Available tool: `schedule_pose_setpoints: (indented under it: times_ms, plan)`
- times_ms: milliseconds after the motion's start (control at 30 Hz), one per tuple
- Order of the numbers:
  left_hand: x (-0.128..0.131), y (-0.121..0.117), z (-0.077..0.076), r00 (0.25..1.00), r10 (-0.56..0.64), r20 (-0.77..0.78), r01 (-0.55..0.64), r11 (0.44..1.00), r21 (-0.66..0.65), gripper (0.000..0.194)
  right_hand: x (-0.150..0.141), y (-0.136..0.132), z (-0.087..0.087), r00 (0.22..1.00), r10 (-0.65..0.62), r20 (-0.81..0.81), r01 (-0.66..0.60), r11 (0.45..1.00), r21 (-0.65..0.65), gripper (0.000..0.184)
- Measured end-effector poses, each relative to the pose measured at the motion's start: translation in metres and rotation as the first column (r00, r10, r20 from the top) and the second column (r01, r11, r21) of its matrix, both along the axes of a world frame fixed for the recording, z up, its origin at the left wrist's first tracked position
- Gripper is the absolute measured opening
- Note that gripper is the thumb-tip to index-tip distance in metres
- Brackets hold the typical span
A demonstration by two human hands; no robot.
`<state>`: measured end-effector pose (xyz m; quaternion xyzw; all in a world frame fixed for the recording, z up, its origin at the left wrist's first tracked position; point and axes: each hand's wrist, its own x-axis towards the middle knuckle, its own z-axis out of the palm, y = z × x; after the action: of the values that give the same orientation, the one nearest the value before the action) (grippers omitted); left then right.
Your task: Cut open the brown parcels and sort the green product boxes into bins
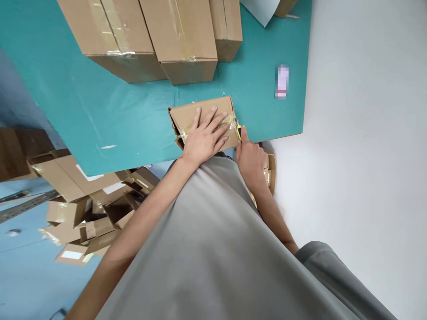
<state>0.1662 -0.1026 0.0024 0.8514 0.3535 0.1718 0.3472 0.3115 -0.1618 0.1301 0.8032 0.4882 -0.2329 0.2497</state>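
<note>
A small brown cardboard box (203, 111) lies at the near edge of the green table, with clear tape on it. Its left end gapes a little. My left hand (205, 135) rests flat on top of the box, fingers spread. At the box's right end, my right hand (250, 155) is closed around a yellow and black box cutter (239, 131). The cutter's tip meets the taped right edge; how deep the blade sits cannot be made out.
Several larger taped cartons (187, 33) stand at the back of the green table (133, 120). A label (282, 82) lies at the right, near a white wall (363, 133). Opened cardboard boxes (96, 226) are heaped on the blue floor at the left.
</note>
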Motion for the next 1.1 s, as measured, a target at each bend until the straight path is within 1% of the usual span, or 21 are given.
schedule_pose_setpoints:
  times_ms: [167, 333, 500, 600, 700, 800, 933, 1000, 1100]
  plan:
    - [0.0, -0.003, 0.0, 1.0, -0.002, 0.024, 0.002, 1.0, -0.003, 0.051, -0.003, -0.008, 0.003, 1.0, -0.005, 0.03, 0.006, 0.999, -0.037, 0.072]
    - [0.002, -0.006, 0.004, 0.999, -0.032, 0.02, 0.032, 0.999, 0.003, 0.047, -0.001, -0.017, 0.012, 0.998, 0.025, 0.053, -0.022, 0.998, -0.066, 0.069]
    - [0.003, -0.003, 0.006, 0.999, -0.042, 0.016, 0.042, 0.999, 0.004, 0.046, -0.002, -0.021, 0.022, 0.997, 0.036, 0.069, -0.027, 0.993, -0.114, 0.066]
    - [0.002, 0.0, 0.007, 0.999, -0.04, 0.012, 0.04, 0.999, 0.009, 0.047, -0.005, -0.019, 0.028, 0.996, 0.051, 0.076, -0.043, 0.994, -0.103, 0.064]
    - [0.002, 0.001, 0.008, 0.999, -0.037, 0.011, 0.037, 0.999, 0.012, 0.047, -0.007, -0.014, 0.032, 0.993, 0.053, 0.101, -0.047, 0.997, -0.065, 0.065]
    - [0.002, 0.002, 0.008, 0.999, -0.047, 0.0, 0.047, 0.999, 0.013, 0.05, -0.008, -0.005, 0.03, 0.993, 0.044, 0.107, -0.042, 0.999, -0.02, 0.064]
    - [0.002, 0.004, 0.009, 0.999, -0.05, 0.009, 0.05, 0.999, 0.003, 0.05, -0.006, 0.006, 0.019, 0.997, 0.026, 0.073, -0.026, 1.0, -0.003, 0.064]
    - [0.002, 0.005, 0.009, 0.998, -0.046, 0.031, 0.046, 0.999, -0.013, 0.048, -0.006, 0.006, 0.013, 0.998, -0.003, 0.068, 0.003, 1.0, 0.001, 0.064]
    - [0.003, 0.006, 0.008, 0.998, -0.026, 0.057, 0.028, 0.999, -0.036, 0.044, -0.007, -0.003, 0.007, 0.996, -0.039, 0.081, 0.039, 0.999, 0.001, 0.064]
